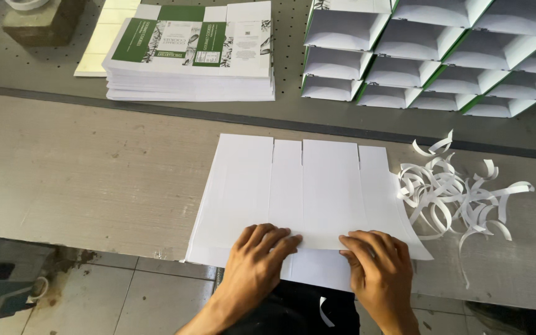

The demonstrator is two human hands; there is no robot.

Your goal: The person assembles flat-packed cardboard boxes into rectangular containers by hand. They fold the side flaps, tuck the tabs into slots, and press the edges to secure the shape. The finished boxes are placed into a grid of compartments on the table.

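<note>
Both hands down on flat white carton blank (305, 192), blank lying plain side up at near edge of grey workbench (82, 174). Left hand (257, 257) presses near flap, fingers spread flat, not clenched. Right hand (376, 263) same, fingers bent over flap edge. Fold looks barely begun. Finished cartons (442, 53) stacked open-mouthed in rows, far right. Printed flat stack (193, 53) waits far left: plenty left. Curled paper strips (460, 195) litter bench at right. Tiled floor (125, 298) below.
</note>
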